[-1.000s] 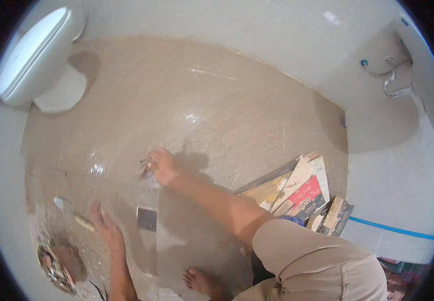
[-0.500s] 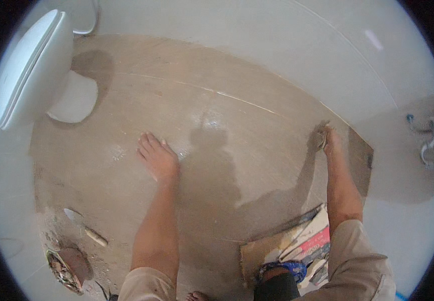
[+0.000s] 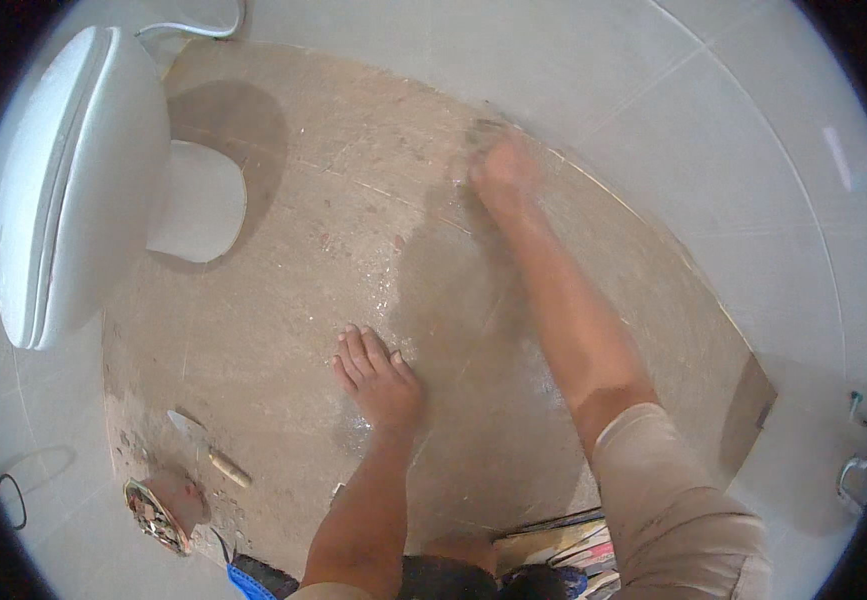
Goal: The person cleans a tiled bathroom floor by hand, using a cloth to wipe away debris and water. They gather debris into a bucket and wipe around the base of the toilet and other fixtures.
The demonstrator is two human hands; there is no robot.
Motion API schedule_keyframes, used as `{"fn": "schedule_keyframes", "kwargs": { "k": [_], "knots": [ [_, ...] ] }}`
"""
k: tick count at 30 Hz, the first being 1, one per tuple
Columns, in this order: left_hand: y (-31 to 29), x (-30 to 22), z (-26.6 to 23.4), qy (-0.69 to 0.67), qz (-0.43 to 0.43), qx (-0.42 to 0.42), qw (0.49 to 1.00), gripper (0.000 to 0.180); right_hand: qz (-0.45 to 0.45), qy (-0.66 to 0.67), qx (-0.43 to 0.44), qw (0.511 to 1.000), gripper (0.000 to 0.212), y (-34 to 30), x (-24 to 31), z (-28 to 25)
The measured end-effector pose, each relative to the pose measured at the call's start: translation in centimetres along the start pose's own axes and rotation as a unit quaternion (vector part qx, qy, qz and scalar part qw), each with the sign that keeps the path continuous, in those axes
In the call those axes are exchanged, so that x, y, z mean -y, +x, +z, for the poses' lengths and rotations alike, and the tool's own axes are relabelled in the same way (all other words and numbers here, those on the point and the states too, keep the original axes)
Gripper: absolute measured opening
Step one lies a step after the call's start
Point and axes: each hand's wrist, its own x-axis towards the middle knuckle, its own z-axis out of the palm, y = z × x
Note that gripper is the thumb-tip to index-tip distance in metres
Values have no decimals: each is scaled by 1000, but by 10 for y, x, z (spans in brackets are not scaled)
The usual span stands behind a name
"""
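Note:
My left hand (image 3: 381, 388) lies flat on the wet brownish floor (image 3: 283, 310), its fingers stretched out and holding nothing. Farther off, my right hand (image 3: 505, 172) presses down close to where the floor meets the far wall. Motion smears its fingers, which look closed over something small and dull that I cannot make out. A pointed trowel (image 3: 225, 464) with a wooden handle lies on the floor to the left of my left forearm. Beside it, a small reddish bucket (image 3: 175, 498) holds broken bits of debris.
A white toilet (image 3: 113, 190) stands at the left. Pale tiled walls (image 3: 713, 110) curve round the floor. Flattened cardboard (image 3: 563, 545) lies near me at lower right, by my legs. Pipe fittings (image 3: 858, 465) show on the right wall. Bits of grit dot the floor.
My right hand has swept from the right corner leftward and away along the wall's foot. The view has shifted, and my left hand still rests flat on the floor.

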Motion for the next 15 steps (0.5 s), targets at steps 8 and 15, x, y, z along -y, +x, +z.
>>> {"fn": "schedule_keyframes", "kwargs": {
  "k": [8,15],
  "knots": [
    [-4,25,-8,18,-31,40,999,72,159,-19,-38,986,49,-8,32,2],
    [2,13,-5,13,-3,62,998,74,-15,-43,-1,999,54,43,75,56]
  ]
}}
